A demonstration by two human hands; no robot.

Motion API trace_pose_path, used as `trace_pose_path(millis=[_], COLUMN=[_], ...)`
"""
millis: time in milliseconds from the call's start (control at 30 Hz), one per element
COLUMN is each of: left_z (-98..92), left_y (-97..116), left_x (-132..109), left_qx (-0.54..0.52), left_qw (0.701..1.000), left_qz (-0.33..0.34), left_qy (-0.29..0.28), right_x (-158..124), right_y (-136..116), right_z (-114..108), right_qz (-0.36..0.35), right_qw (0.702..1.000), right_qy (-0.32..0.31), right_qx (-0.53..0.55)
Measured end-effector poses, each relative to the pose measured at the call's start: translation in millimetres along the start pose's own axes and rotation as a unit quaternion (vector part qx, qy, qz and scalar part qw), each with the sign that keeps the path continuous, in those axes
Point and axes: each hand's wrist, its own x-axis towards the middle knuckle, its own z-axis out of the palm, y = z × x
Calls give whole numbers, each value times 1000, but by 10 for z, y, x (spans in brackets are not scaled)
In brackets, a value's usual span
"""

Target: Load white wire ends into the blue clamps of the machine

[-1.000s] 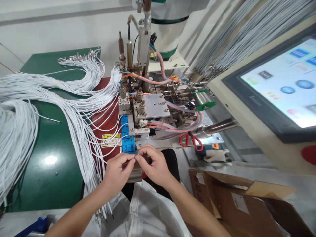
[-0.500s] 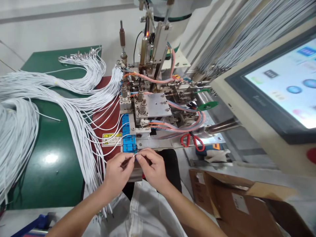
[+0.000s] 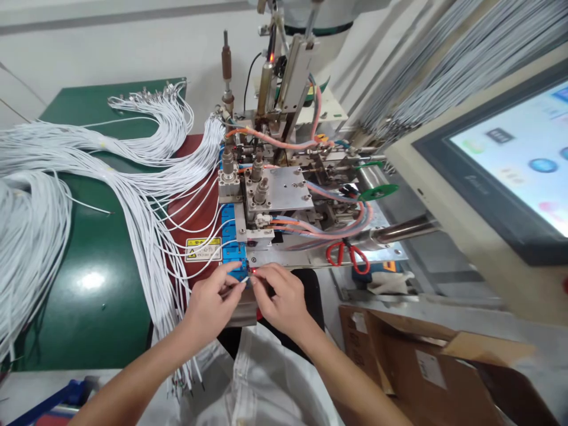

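Observation:
My left hand (image 3: pixel 213 300) pinches a white cable (image 3: pixel 245 280) close to its end, between thumb and forefinger. Facing it, my right hand (image 3: pixel 283 300) is closed in a pinch at the tip of the same cable; the fine wires there are too small to make out. Both hands are at the front end of a row of blue clamp blocks (image 3: pixel 231 254) along the machine's edge. Several white cables (image 3: pixel 177 228) run from the left into these blocks. A small red light (image 3: pixel 254 270) shows just beyond my right fingertips.
Behind the blocks stands a machine with a metal plate (image 3: pixel 284 188) and hoses. Red-handled scissors (image 3: pixel 348 255) lie to its right. Thick cable bundles (image 3: pixel 31 260) cover the green table (image 3: pixel 110 307). A touchscreen panel (image 3: pixel 510 160) juts in from the right, above a cardboard box (image 3: pixel 426 378).
My fingertips have parted slightly, the right hand shifting a little to the right, and the white cable end shows more between them. The whole view has shifted slightly.

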Motion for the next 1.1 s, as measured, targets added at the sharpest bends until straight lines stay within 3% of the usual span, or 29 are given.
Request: trace_pose_path(millis=[100, 267, 733, 900, 1100], left_z=[-121, -170, -104, -91, -79], left_y=[-30, -105, -60, -84, -142], left_x=[75, 191, 251, 250, 245], left_qx=[96, 180, 246, 252, 242], left_qw=[994, 978, 968, 965, 966], left_qz=[48, 101, 51, 66, 88], left_qy=[-20, 0, -8, -10, 2], right_x=[19, 60, 125, 186, 187], right_y=[88, 210, 242, 284, 306], right_z=[45, 142, 152, 100, 134], right_qz=[30, 42, 122, 88, 27], right_qw=[999, 997, 990, 989, 994], right_qy=[-13, -36, -62, -114, -73], right_qx=[-19, -45, -25, -20, -72])
